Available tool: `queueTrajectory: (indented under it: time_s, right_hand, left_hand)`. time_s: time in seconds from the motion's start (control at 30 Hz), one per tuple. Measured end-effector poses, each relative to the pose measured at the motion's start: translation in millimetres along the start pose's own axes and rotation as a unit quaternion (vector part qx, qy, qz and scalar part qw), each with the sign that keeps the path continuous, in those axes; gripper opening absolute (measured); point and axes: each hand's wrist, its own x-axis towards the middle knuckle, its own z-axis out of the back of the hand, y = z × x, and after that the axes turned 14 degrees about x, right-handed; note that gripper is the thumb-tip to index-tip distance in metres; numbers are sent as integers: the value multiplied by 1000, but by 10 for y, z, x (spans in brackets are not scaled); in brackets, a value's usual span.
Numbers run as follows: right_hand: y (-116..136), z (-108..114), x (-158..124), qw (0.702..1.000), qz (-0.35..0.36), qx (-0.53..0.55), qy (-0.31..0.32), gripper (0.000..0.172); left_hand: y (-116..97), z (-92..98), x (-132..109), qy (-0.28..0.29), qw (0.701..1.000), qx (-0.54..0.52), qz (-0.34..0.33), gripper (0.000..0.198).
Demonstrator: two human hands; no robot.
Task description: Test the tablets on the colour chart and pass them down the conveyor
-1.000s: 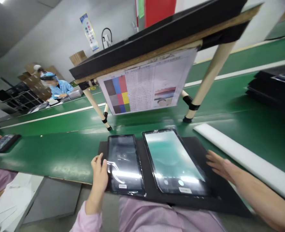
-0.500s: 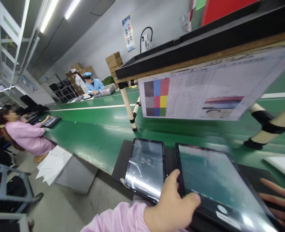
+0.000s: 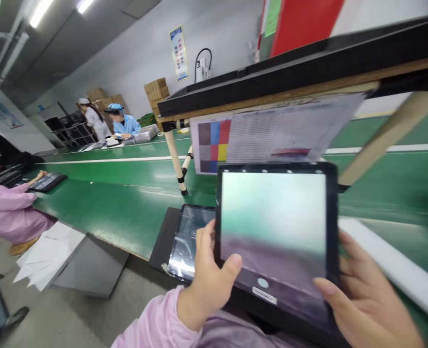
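A large tablet (image 3: 272, 217) with a thick black frame is held up off the bench, its screen tilted toward me and showing a blurred pale green and purple picture or reflection. My left hand (image 3: 214, 270) grips its left edge, thumb on the front. At the right edge my right hand (image 3: 362, 290) grips it too, thumb over the lower right corner and fingers partly hidden behind. To the left, a second tablet (image 3: 184, 246) under shiny film lies on a black pad (image 3: 163, 237), partly covered by my left hand and the held tablet.
The green bench (image 3: 126, 208) runs away to the left. Over it stands a tube-legged shelf (image 3: 289, 67) with a printed colour chart (image 3: 214, 145). A white slab (image 3: 398, 270) lies at right. Papers (image 3: 50, 251) top a grey box at lower left. Co-workers sit and stand further off.
The large tablet has been lifted from the bench and tilted up toward me. My right hand, earlier spread beside it, now grips its right edge. The view has shifted right.
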Motion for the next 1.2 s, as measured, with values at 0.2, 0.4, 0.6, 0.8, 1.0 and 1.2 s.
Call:
queueTrajectory:
  time_s: [0.2, 0.4, 0.6, 0.8, 1.0, 1.2]
  right_hand:
    - [188, -432, 225, 970, -91, 224, 35, 63]
    - [192, -622, 403, 969, -64, 235, 46, 66]
    - [91, -597, 399, 971, -73, 229, 9, 67]
    - [82, -613, 401, 972, -72, 224, 11, 70]
    - [103, -641, 380, 972, -73, 223, 12, 71]
    - [126, -671, 373, 973, -81, 216, 26, 75]
  left_hand:
    - [119, 101, 18, -109, 979, 75, -157, 78]
    - [134, 220, 68, -101, 942, 265, -178, 109]
    - [16, 202, 49, -141, 889, 387, -201, 121]
    - [104, 204, 42, -134, 872, 420, -212, 129]
    - [62, 140, 20, -156, 864, 431, -209, 125]
    - [42, 118, 26, -178, 853, 433, -229, 123]
